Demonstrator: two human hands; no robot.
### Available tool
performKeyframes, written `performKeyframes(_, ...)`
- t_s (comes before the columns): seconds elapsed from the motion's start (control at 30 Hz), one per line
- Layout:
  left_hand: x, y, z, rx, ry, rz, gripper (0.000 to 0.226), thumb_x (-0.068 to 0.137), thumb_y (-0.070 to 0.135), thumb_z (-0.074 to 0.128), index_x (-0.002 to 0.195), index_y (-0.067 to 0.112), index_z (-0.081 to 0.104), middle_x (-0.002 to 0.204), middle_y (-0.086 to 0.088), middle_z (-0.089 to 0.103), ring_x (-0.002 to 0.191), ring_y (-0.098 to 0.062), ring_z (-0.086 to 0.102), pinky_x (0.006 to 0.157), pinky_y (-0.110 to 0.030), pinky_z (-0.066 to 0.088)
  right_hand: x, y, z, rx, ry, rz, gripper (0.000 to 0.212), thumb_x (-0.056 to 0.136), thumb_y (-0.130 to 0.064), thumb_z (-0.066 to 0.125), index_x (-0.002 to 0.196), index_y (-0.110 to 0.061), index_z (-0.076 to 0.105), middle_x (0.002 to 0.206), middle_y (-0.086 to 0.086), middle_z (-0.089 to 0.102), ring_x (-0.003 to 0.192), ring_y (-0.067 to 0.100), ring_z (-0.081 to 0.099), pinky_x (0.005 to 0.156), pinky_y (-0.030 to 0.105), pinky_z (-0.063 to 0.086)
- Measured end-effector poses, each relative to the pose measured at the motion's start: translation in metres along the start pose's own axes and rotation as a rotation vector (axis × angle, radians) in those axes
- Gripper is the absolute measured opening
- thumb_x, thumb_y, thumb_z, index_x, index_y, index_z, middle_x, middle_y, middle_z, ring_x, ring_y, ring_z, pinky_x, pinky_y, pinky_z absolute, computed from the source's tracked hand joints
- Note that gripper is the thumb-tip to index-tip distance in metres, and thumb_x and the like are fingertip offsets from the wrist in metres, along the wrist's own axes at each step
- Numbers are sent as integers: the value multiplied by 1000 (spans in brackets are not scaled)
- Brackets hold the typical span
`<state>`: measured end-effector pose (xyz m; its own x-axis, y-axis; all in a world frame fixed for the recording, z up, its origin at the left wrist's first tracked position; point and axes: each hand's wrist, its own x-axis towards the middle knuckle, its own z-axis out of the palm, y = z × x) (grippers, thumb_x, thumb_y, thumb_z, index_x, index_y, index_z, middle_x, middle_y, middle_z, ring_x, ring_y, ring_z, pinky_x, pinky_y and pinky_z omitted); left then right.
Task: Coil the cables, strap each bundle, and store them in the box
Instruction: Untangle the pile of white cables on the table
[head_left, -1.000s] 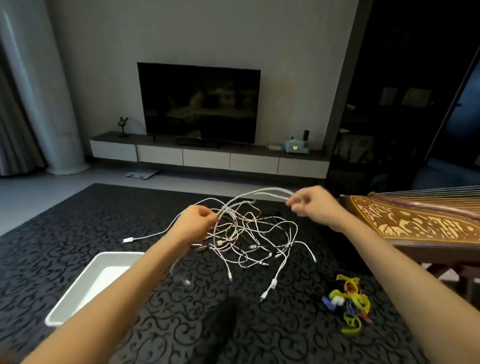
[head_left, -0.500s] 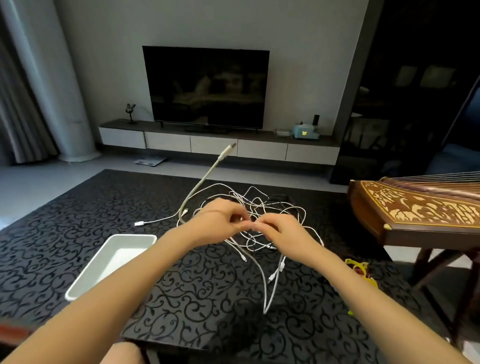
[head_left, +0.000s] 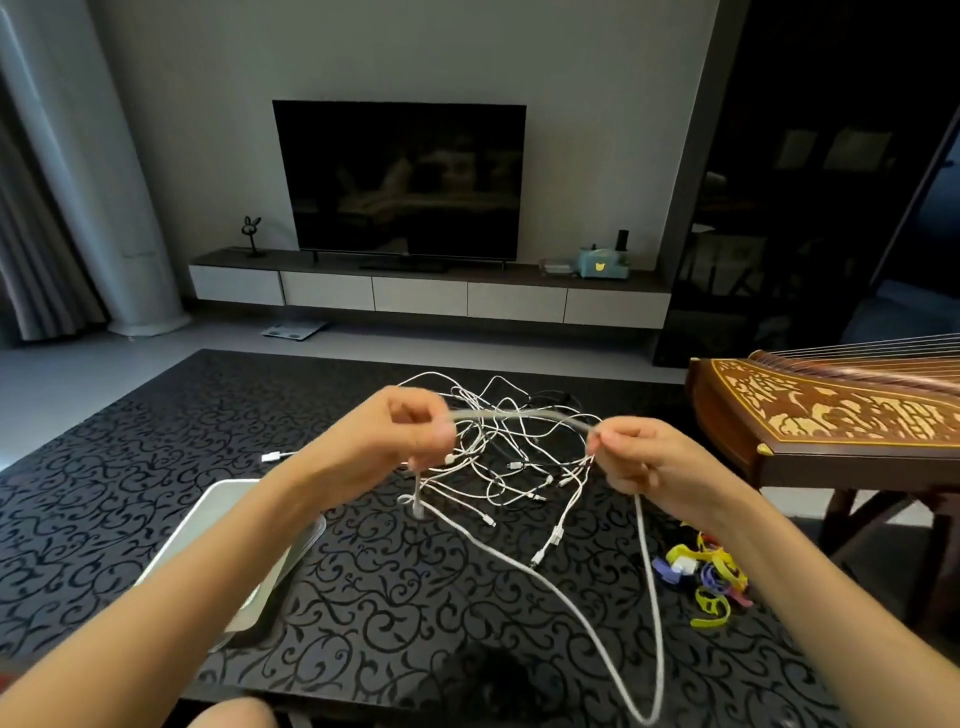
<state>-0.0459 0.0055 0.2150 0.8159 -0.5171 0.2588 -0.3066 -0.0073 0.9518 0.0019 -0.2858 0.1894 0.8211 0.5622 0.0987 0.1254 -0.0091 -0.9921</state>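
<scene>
one white cable (head_left: 519, 415) is pinched taut by left hand (head_left: 400, 431) and right hand (head_left: 639, 457) — coiling is judged begun — next, loops must be gathered.

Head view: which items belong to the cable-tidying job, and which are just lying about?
Job: white cable stretched between the left hand and right hand; tangled pile of white cables; bunch of coloured straps; white rectangular plastic box.
Lying about: inlaid wooden zither; black television; small rabbit figurine; teal container.
</scene>
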Motion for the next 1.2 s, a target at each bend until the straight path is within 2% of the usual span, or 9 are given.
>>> performKeyframes(0.23,44,-11,34,-484,262,-7,39,77,33,70,110,13,63,75,-3,57,54,-5,49,40,-10,34,21,5,57,141,243,-46,20,99,-11,43,79,-11,47,47,-9,29,41,3,22,41,16,16)
performKeyframes(0.33,55,-13,39,-516,249,-13,47,78,34,69,122,21,60,105,-10,65,94,-19,63,75,-24,53,27,6,72,-23,269,18,27,99,-20,45,74,-11,52,47,-4,35,37,4,25,37,15,19)
performKeyframes(0.43,54,-18,31,-474,54,18,66,72,25,79,132,23,54,132,-16,57,126,-29,50,106,-40,40,29,5,76,-27,269,115,34,100,-29,45,72,-11,53,46,-5,38,34,4,25,34,15,20)
performKeyframes(0.5,55,-21,33,-539,79,30,54,81,14,67,132,17,51,119,-20,63,117,-32,58,103,-43,44,29,2,77,25,222,172,36,100,-31,45,71,-12,53,44,-6,38,34,3,24,33,14,20)
performKeyframes(0.57,59,-19,40,-557,307,-20,26,87,15,56,112,9,56,75,-10,67,76,-22,69,80,-34,57,28,2,80,20,146,217,37,99,-32,47,69,-12,54,43,-6,40,34,2,24,33,13,20)
performKeyframes(0.67,67,-17,43,-554,538,-106,24,95,26,50,76,12,47,44,6,35,36,-6,36,41,-17,39,27,10,82,-114,19,254,34,96,-24,53,65,-12,52,48,-1,47,34,3,30,34,13,26)
performKeyframes(0.87,67,5,2,-539,724,13,31,101,29,41,74,14,41,42,8,29,33,-3,22,32,-15,20,1,35,68,-192,-119,372,13,92,-7,57,79,-9,59,56,2,60,41,5,49,40,17,43)
performKeyframes(1.03,50,11,-46,-111,926,9,26,99,26,48,77,13,46,44,8,29,36,-5,24,37,-17,21,-20,33,42,-34,193,167,10,87,-4,62,78,-3,66,61,7,58,48,8,51,50,17,45)
performKeyframes(1.2,57,15,-11,427,580,-192,43,84,56,58,80,14,55,57,6,36,49,-10,31,48,-23,28,-3,-14,42,-987,414,-378,11,88,-26,65,82,-23,73,74,-4,59,71,13,52,64,25,38)
